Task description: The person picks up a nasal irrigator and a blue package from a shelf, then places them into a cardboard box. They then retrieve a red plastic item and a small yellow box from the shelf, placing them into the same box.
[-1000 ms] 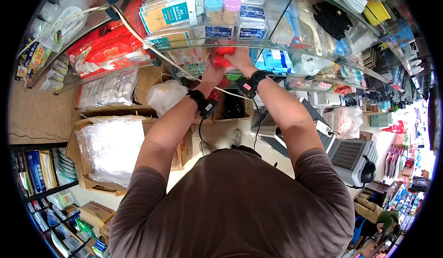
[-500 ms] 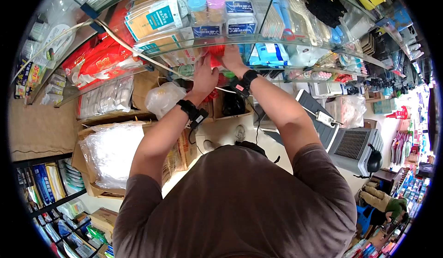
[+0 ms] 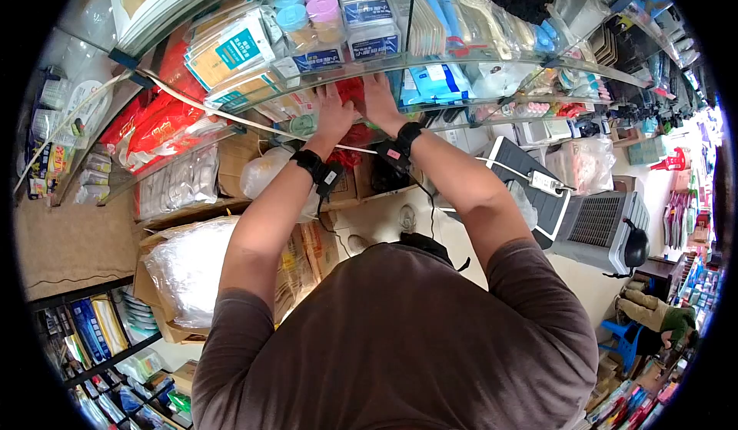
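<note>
A glossy red bundle (image 3: pixel 351 92), its kind not clear, is between my two hands on the lower glass shelf. My left hand (image 3: pixel 334 116) grips its left side, fingers pointing away from me. My right hand (image 3: pixel 378 101) holds the right side, its fingertips partly behind the shelf edge. Below the wrists hang more red strands (image 3: pixel 347 156). A white cable (image 3: pixel 269 127) runs along the shelf front behind my forearms. Small blue-labelled clear boxes (image 3: pixel 374 46) stand just above, and blue-and-white packets (image 3: pixel 437 84) lie to the right.
An open carton (image 3: pixel 150 276) with clear plastic wrap stands at lower left. At right are a grey air cooler (image 3: pixel 596 234) and a power strip (image 3: pixel 544 180). Red packages (image 3: pixel 157 134) fill the shelf's left part. Another person (image 3: pixel 657 315) is far off at lower right.
The view has shifted, so the shelf goods sit further left and the cooler a little further right. My hands stay at the red bundle, with more of it showing between them.
</note>
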Motion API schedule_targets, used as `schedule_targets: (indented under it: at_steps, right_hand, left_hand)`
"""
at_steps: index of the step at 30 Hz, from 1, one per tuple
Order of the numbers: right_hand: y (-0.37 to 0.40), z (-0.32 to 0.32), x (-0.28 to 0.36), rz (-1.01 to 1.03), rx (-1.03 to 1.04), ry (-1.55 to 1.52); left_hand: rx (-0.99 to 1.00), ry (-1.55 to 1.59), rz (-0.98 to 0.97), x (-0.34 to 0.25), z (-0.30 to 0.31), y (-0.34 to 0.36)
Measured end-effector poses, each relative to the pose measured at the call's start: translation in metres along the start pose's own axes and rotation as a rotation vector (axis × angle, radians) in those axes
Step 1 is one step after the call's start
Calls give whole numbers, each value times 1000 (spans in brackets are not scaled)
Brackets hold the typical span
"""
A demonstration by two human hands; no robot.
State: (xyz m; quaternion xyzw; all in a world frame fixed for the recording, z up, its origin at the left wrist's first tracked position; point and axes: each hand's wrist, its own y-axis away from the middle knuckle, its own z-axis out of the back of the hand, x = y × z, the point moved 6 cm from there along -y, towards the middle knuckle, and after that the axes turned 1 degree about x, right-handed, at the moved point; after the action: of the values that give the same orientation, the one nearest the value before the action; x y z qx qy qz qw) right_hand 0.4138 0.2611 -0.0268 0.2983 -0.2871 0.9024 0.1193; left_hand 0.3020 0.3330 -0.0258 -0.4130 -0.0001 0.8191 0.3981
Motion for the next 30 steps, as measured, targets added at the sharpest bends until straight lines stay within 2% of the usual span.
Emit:
schedule_targets:
  at_steps: [2,5,7,9,11,14,17,20,23,24,26,27,28,29,30]
  right_hand:
    - [-1,3,0,41,-6,5]
    - [-4,-1,-2,40,-10,5]
    - [-9,-7,-6,75,17,-10]
    - [-14,-6,-3,170,-15,-5]
    - [-21,4,12,328,-106,20]
    - [-36,-17,-5,289,-21,-104]
    - [-46,-4,13,329,17,-19]
    - [-51,-36,-21,233,79,-138]
    - [-53,-36,-21,134,205,-133]
    - [-58,-61,-42,97,213,-5]
    - [-49,-36,-25,59,185,-121]
    - [-42,-14,-9,39,171,-176]
    - [-36,13,15,121,103,-80]
    - [-34,8,6,92,99,-47]
    - [-31,2,0,63,96,-14]
  left_hand:
    - [-3,-64,-38,9,-6,-6]
    - [-45,-144,24,5,-2,-12]
    - [20,-525,-112,-13,0,-10]
    - [249,-746,-114,-22,-1,-15]
    - [635,-797,27,-39,9,-23]
    - [513,-878,-94,-12,5,-27]
    - [326,-936,-186,6,-2,-28]
    - [379,-824,-144,8,-1,-31]
    - [403,-684,-101,11,0,-29]
    - [355,-642,-89,16,1,-28]
    - [258,-552,-67,28,-1,-19]
    - [206,-414,7,16,11,-15]
    - [155,-273,80,-9,31,-8]
    - [104,-130,154,-22,43,1]
    - [76,-128,115,-21,45,9]
